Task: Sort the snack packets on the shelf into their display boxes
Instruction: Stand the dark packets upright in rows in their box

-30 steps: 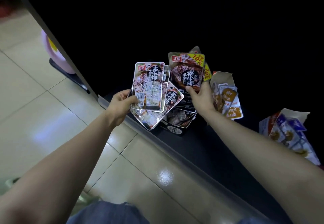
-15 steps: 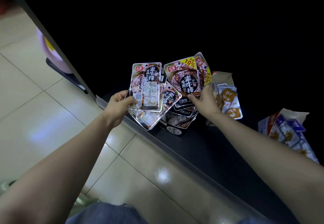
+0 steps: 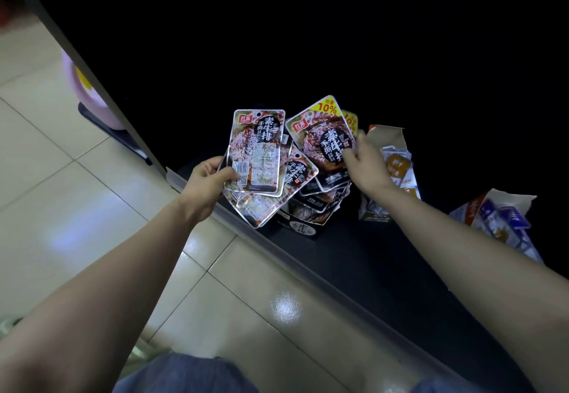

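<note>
Located above the front of the shelf, over the black display box: steak packets, silver-edged, printed side up. Held as a loose fan in the left hand, fingers clenched on the lower left corners, thumb on top. Fanned, by judgement, to keep every face readable and to free one packet at a time. Kept left of the box mouth, probably to leave room for loading.

Pinched by the right hand at its lower right edge: the 10% packet, same brand, yellow corner flash, tilted with its top leaning left. Lower end overlapping further dark packets standing in the black display box. Tilted that way, by judgement, for sliding in edge-first among like packets. Step in hand, by judgement: filing matching packets into their own box. Well under way, not finished.

Just right of the box, behind the right hand: torn carton with orange-label sachets. Well apart, at the far right of the shelf: second torn carton with blue sachets. Separated by kind, so no mixing across cartons. Below the shelf's front rail: tiled floor.
</note>
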{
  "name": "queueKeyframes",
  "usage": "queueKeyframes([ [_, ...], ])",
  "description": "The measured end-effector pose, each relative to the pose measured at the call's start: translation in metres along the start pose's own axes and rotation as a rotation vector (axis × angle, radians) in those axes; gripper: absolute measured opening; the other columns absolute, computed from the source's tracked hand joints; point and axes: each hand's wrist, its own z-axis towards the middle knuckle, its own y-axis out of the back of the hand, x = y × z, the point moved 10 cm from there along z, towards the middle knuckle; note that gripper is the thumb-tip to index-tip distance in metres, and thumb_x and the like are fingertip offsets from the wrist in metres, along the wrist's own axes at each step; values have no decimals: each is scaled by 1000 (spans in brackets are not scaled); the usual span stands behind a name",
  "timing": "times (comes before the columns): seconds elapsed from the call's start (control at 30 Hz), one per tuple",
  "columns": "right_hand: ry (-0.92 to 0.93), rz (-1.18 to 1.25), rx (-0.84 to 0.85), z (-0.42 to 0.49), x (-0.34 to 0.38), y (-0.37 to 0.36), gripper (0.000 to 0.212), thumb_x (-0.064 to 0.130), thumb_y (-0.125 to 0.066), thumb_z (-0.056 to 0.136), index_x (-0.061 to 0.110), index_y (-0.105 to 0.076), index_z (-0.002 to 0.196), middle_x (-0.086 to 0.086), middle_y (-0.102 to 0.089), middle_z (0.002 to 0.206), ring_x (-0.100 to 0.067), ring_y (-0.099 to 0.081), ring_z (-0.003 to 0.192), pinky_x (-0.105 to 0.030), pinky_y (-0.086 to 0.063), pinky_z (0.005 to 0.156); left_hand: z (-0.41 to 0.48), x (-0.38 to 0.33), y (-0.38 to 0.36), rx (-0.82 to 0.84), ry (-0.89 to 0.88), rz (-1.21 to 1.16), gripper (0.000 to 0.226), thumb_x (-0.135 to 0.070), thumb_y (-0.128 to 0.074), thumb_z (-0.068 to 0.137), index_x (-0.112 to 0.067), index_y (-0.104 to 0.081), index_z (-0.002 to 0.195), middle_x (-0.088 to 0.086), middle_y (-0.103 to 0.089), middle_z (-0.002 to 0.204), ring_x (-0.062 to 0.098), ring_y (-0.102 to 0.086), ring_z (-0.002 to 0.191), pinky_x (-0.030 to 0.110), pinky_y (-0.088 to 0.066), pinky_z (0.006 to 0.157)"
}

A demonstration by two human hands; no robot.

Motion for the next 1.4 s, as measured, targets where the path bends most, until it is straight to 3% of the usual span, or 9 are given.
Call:
queueKeyframes([
  [0.07,16,-21,-17,-7,-1,-10,3,11,-40,98,12,-41,101,0,-38,74,-20,-41,71,-35,-32,66,-1,1,3,-9,2,-6,23,14,-49,88,-4,-61,80,10,-67,75,16,-64,59,24,-52,55],
  [0.2,-43,151,-111,-11,-6,-9,50,6,-51,94,7,-28,139,-4,-49,109,-26,-50,109,-42,-44,90,-3,2,7,-18,3,-31,26,15,-48,88,-5,-63,80,5,-70,71,16,-65,59,22,-53,55],
  [0.37,-82,-158,119,-17,-7,-34,114,19,-81,77,7,4,153,-14,-20,155,-31,-18,142,-42,-14,116,-3,3,8,-22,2,-20,24,14,-49,88,-5,-60,79,0,-67,64,13,-62,55,22,-51,54],
  [0.53,21,-180,-187,-18,6,-5,107,21,-88,67,2,-20,147,-16,-37,142,-31,-35,134,-39,-32,110,-3,2,15,-50,-14,-12,24,14,-49,88,-5,-59,75,6,-60,67,17,-55,58,25,-47,57],
  [0.7,18,-287,-44,-16,9,-24,47,28,-79,79,12,-51,113,-6,-58,114,-24,-61,94,-31,-43,64,-4,2,16,-50,-14,-12,26,14,-48,89,-6,-61,78,11,-61,75,21,-57,65,27,-49,60],
  [0.8,122,-368,71,-18,14,-31,27,33,-68,89,15,-67,108,-2,-70,102,-23,-66,94,-36,-52,79,-4,3,17,-50,-10,-23,25,14,-48,88,-5,-63,83,9,-68,76,19,-64,64,26,-54,60],
  [0.97,170,-467,153,-16,8,-31,32,52,-66,85,25,-70,101,4,-69,98,-20,-57,102,-36,-34,94,-8,4,25,-60,7,-18,24,13,-48,88,-5,-64,86,5,-71,75,17,-65,63,26,-54,59],
  [1.17,606,-439,169,-43,53,-52,58,32,-72,84,22,-49,137,-2,-43,143,-22,-36,132,-39,-23,109,-18,-3,28,-66,4,-16,24,13,-47,89,-5,-62,85,2,-72,73,15,-66,61,23,-53,55],
  [1.4,529,-610,320,-42,41,-68,67,39,-56,95,24,-27,153,1,-17,160,-23,-20,142,-42,-18,112,-27,3,44,-93,29,-53,21,6,-57,82,-11,-68,87,24,-57,98,32,-53,82,38,-45,69],
])
